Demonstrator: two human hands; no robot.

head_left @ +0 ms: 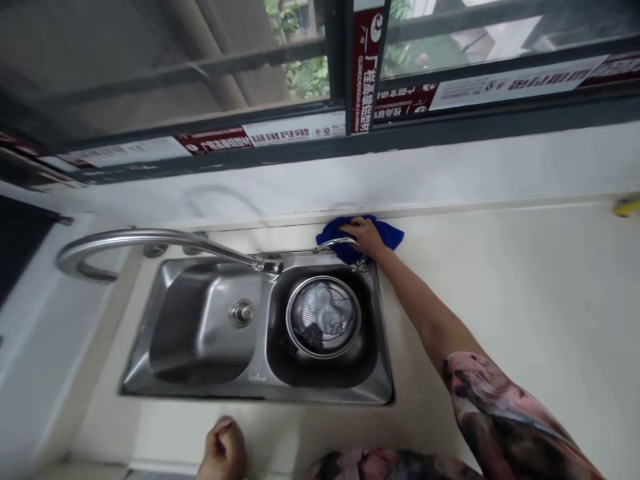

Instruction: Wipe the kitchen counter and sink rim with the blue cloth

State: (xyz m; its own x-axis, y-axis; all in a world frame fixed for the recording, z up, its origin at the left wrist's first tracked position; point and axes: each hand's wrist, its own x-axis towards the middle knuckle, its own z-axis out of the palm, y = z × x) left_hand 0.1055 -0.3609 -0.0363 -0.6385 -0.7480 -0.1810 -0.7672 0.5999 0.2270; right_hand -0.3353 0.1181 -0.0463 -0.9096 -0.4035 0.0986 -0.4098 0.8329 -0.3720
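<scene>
My right hand (364, 236) presses a blue cloth (391, 233) onto the counter strip behind the sink, fingers curled over it. Its edges spread out on both sides of the hand. A small curved tap (336, 243) stands just in front of that hand and partly covers the cloth. My left hand (226, 445) is closed in a loose fist by the counter's front edge, below the sink, and nothing shows in it. Closest to it is the front rim of the steel double sink (257, 390).
A tall arched faucet (150, 237) reaches over the sink's divider. In the right basin sits a round steel colander (324, 280) with a crumpled clear plastic bag (325, 310). The left basin has a drain (242, 313). A yellow object (626, 208) lies far right, below the window (300, 137).
</scene>
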